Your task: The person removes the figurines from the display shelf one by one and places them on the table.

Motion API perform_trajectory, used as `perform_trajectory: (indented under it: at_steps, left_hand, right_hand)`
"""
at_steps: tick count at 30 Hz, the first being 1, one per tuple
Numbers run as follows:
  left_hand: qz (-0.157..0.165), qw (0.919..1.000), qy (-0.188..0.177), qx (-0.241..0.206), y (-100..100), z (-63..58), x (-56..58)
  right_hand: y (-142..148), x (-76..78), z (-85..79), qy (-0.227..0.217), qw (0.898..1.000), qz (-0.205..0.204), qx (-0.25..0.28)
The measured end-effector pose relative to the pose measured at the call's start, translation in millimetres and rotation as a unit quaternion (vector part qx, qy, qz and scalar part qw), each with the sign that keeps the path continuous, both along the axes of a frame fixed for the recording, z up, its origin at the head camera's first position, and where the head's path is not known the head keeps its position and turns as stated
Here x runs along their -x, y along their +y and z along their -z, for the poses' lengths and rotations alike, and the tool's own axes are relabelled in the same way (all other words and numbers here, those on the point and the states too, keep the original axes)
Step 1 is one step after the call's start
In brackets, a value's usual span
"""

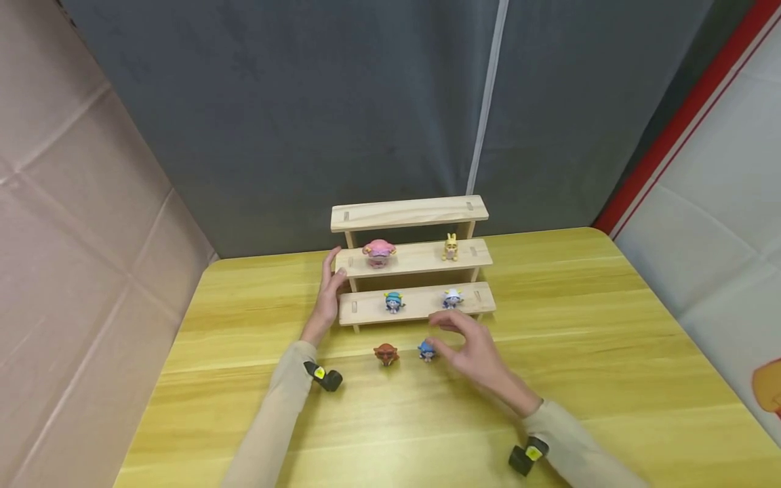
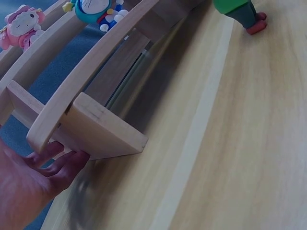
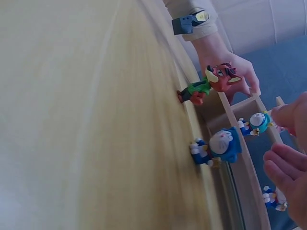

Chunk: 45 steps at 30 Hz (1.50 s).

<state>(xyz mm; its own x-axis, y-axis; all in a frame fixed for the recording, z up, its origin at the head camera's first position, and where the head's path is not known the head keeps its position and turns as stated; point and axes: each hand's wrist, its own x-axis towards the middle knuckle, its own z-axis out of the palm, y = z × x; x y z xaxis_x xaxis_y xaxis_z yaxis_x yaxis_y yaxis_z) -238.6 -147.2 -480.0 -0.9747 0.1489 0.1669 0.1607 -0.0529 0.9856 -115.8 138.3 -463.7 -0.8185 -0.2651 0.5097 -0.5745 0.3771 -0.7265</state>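
My left hand (image 1: 326,298) grips the left end of a three-tier wooden display stand (image 1: 410,213); in the left wrist view its fingers (image 2: 67,170) curl against the side panel under the board. My right hand (image 1: 478,352) hovers with bent, spread fingers in front of the lowest step, beside a blue-hooded figurine (image 1: 426,351) standing on the table. It holds nothing. A figurine in a white hat (image 1: 452,298) and one in a teal hat (image 1: 394,302) stand on the lowest step. Left of the blue-hooded one is a red-brown fox-like figurine (image 1: 386,354) in green clothes (image 3: 197,88).
On the middle step are a pink figurine (image 1: 379,252) at left and a yellow rabbit-eared one (image 1: 450,248) at right. The stand sits toward the back of the wood-grain table (image 1: 256,318). A dark grey curtain (image 1: 293,115) hangs behind it.
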Motion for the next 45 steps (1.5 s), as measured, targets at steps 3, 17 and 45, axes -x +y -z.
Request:
perform_trajectory:
  at_steps: [3, 17, 45]
  left_hand:
    - [0.000, 1.0000, -0.001, 0.005, 0.4, 0.2, -1.4]
    - [-0.004, 0.9998, 0.005, 0.017, 3.8, 2.4, 0.2]
    - [-0.009, 0.9998, 0.004, 0.019, 8.4, 0.6, -1.5]
  right_hand:
    - [0.3, 4.1, -4.9, 0.023, 1.000, -0.004, 0.006]
    - [7.5, 22.0, -34.6, 0.046, 0.998, 0.008, 0.032]
    - [18.6, 66.4, -49.2, 0.089, 0.985, 0.129, 0.078]
